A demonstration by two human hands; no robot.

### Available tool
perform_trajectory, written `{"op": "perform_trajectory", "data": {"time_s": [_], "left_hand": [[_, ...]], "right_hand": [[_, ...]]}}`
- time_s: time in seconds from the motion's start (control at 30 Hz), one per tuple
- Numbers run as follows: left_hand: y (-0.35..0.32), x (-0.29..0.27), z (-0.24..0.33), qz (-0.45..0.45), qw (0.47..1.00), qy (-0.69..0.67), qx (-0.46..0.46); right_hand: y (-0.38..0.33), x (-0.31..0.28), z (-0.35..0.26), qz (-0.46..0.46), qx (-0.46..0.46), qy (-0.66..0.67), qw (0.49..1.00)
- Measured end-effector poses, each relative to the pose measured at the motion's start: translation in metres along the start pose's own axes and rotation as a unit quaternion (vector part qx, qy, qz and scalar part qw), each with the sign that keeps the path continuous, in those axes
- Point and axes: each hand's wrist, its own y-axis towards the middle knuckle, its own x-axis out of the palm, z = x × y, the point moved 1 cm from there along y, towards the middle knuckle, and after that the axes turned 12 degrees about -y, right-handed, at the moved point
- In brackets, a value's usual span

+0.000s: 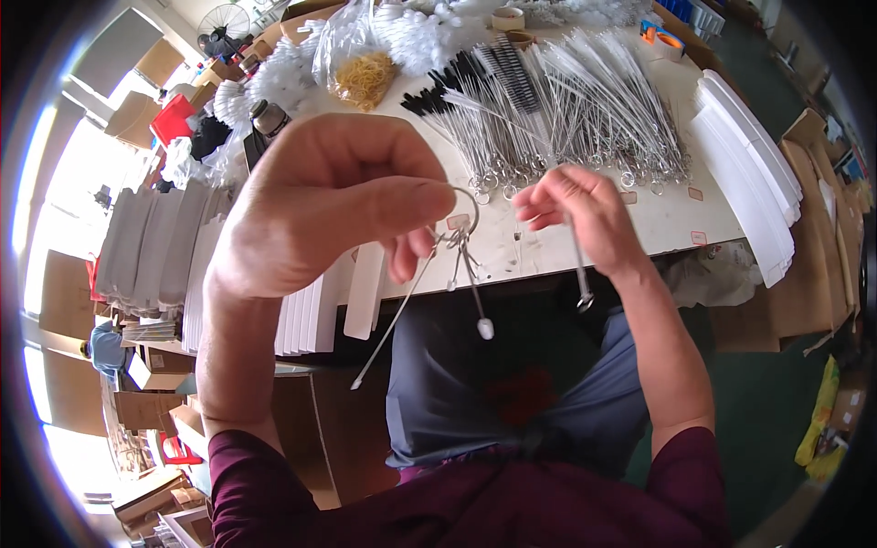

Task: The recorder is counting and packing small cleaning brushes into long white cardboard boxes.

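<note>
While left hand [320,196] pinches the metal ring [464,205] mid-frame and right hand [580,215] grips one wire brush [579,265], feed loop squarely onto ring.

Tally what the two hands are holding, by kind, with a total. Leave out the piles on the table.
Metal ring, held by the left hand: 1
Thin wire brushes hanging from that ring: about 3, overlapping, so the count is approximate
Wire brush held by the right hand, its loop end down: 1
Total: about 5
</note>
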Motion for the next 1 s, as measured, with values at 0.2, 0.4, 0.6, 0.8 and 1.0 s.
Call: {"op": "perform_trajectory", "data": {"time_s": [0.2, 0.4, 0.6, 0.8, 1.0], "left_hand": [[-0.011, 0.011, 0.009, -0.025, 0.999, 0.002, -0.023], [-0.017, 0.012, 0.014, 0.001, 0.997, 0.068, 0.035], [-0.017, 0.003, 0.002, 0.049, 0.986, 0.138, 0.075], [-0.013, 0.0, -0.02, 0.083, 0.973, 0.205, 0.072], [-0.004, -0.005, -0.046, 0.079, 0.969, 0.227, 0.054]], "right_hand": [[-0.014, 0.049, -0.033, -0.082, -0.078, 0.05, 0.992], [-0.029, 0.063, -0.043, -0.123, -0.042, 0.13, 0.983], [-0.055, 0.061, -0.037, -0.13, 0.028, 0.106, 0.985], [-0.076, 0.063, -0.018, -0.131, 0.07, 0.117, 0.982], [-0.089, 0.057, -0.002, -0.133, 0.095, 0.105, 0.981]]}}
